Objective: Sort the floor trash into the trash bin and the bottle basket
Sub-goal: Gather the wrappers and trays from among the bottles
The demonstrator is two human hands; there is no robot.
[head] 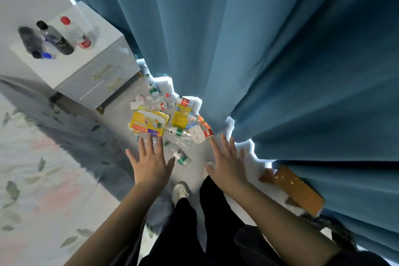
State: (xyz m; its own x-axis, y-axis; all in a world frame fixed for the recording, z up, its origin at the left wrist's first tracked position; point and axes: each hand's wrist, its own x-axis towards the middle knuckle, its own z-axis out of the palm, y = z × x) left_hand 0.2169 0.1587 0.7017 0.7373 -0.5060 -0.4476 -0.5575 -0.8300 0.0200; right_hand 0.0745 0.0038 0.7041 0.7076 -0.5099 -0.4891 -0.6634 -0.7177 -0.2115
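A pile of trash lies on the grey floor between the nightstand and the curtain. It holds a yellow snack wrapper, a second yellow packet, crumpled paper, a white pill blister and several clear plastic bottles with green or red labels, such as one green-labelled bottle nearest me. My left hand hovers flat with spread fingers above the near edge of the pile. My right hand is likewise flat and spread, to the right of that bottle. Neither hand holds anything. No bin or basket is in view.
A white nightstand at left carries three upright bottles. A bed with a floral cover fills the lower left. Blue curtains hang along the right, with a brown wooden object at their hem. My legs and white shoe stand below.
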